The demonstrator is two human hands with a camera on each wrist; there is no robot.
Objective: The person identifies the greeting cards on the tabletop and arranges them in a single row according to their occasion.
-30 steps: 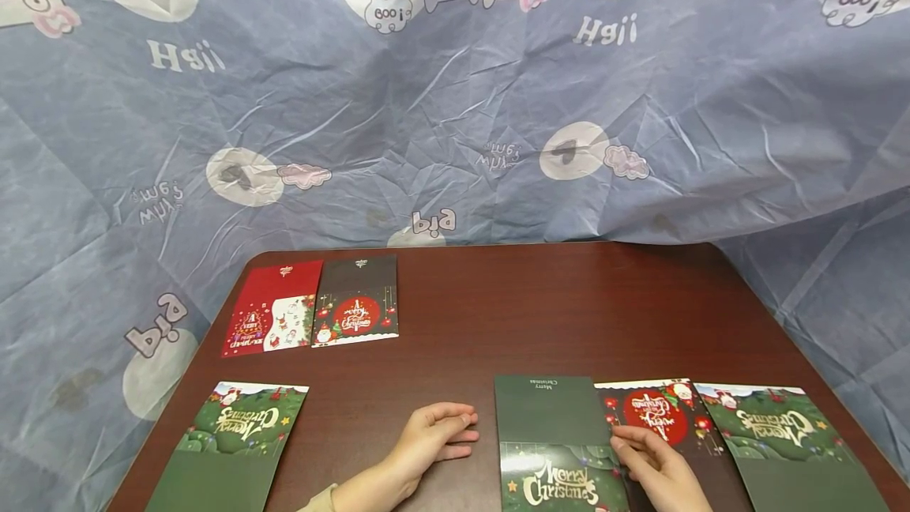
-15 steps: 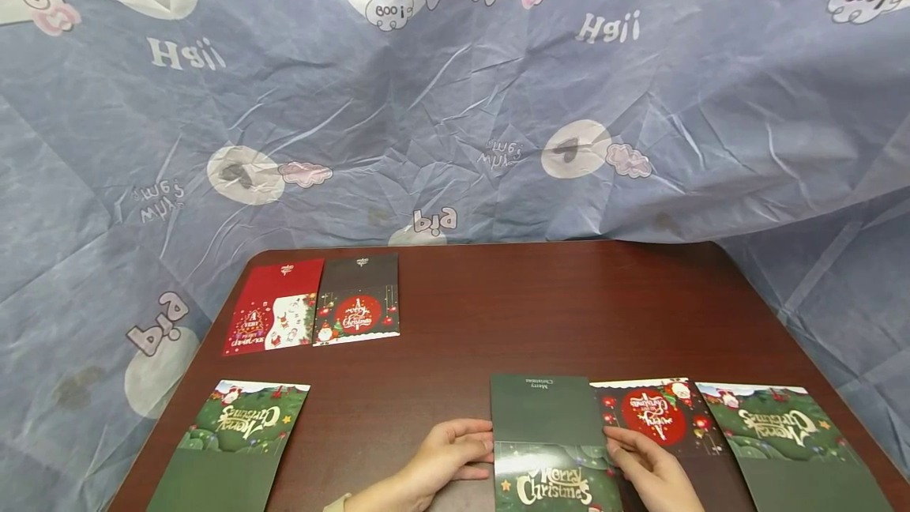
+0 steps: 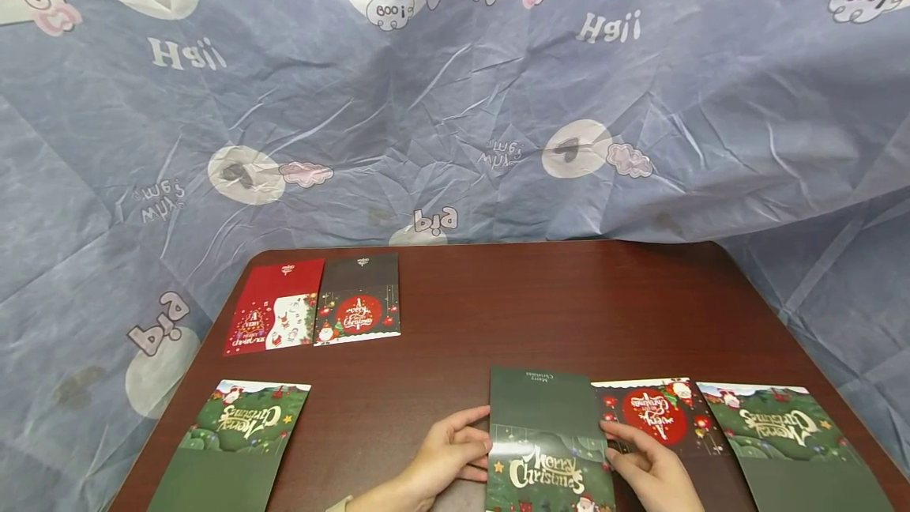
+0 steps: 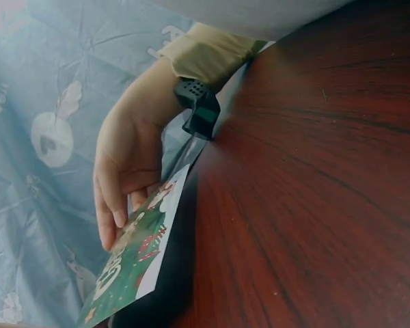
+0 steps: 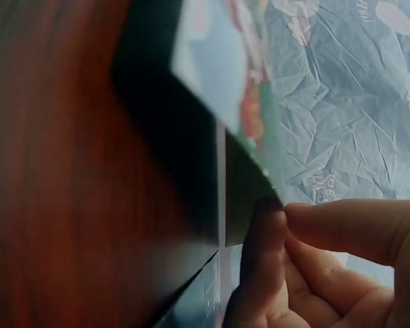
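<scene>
A green Merry Christmas card (image 3: 542, 409), unfolded with its lettering upright, is raised slightly off the table in front of me. My left hand (image 3: 444, 457) holds its left edge, with the thumb and fingers at the rim. Along the opposite edge, my right hand (image 3: 652, 468) pinches the card between thumb and fingers, which the right wrist view shows closely. In the left wrist view, the card (image 4: 142, 246) stands tilted above the tabletop, partly covering some left fingers. Beside the right hand lies a dark card with a red circle (image 3: 654, 417), partly covered.
Another green card (image 3: 792, 429) lies at the right and one more green card (image 3: 235, 441) at the left. Farther back, a red card (image 3: 277, 310) and a dark card (image 3: 357, 303) lie side by side on the brown table (image 3: 554, 314). Blue printed cloth (image 3: 398, 117) hangs behind.
My left hand has moved right to the green card and taken its left edge. The card has shifted slightly left and risen off the table, with my right hand still at its right edge.
</scene>
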